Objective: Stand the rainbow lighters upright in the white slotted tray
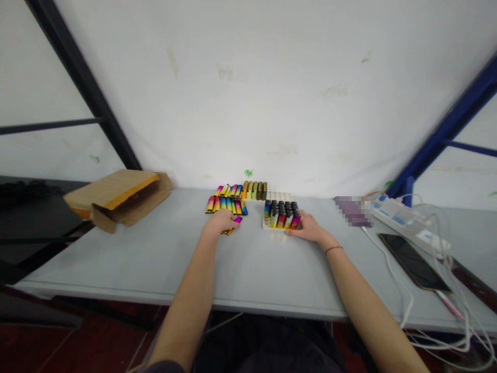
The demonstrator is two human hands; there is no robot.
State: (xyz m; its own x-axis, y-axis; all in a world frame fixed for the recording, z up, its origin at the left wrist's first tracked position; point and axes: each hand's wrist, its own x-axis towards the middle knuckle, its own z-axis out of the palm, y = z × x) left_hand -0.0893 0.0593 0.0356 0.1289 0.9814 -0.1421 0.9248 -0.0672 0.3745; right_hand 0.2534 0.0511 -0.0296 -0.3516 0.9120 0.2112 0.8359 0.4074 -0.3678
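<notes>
Forward both arms stretch: left hand (222, 221) curls around a lighter (232, 229), right hand (309, 228) lies open against the tray (278, 196).

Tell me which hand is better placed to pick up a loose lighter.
Left, probably: the left hand rests on the loose lighters, while the right hand touches the lighter tray.

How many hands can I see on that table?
2. The left hand rests at the near edge of the loose lighters, over one of them; the right hand touches the tray of lighters. Both belong to one person; no other hand shows.
</notes>
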